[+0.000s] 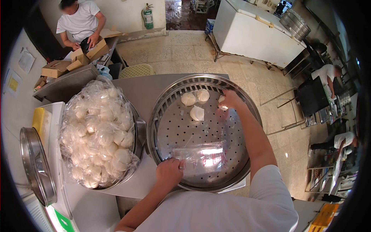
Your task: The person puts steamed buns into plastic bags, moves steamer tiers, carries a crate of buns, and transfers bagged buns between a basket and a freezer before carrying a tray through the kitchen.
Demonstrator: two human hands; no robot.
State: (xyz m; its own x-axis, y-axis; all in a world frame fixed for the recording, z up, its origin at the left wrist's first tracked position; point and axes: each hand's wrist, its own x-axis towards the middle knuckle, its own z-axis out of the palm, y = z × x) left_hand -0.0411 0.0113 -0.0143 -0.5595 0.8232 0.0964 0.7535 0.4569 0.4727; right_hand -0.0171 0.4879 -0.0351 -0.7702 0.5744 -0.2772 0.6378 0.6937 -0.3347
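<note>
A wide round metal steamer tray (237, 143) with a perforated bottom lies in front of me. Three white buns (197, 113) rest near its far side. My right hand (233, 100) is closed around another bun (223, 102) just right of them, low over the tray. At the tray's near left part, my left hand (170, 172) has its fingers closed on the edge of a clear plastic bag (201, 157) with reddish print. The bag lies flat on the perforated metal. To the left, a large round container is heaped with many plastic-covered buns (102, 133).
The grey table (135, 87) carries tray and container. Another round metal steamer tray (36, 166) leans at far left. A person (79, 23) sits behind a desk with cardboard boxes (56, 69). A white chest freezer (251, 36) stands beyond; other people work at right.
</note>
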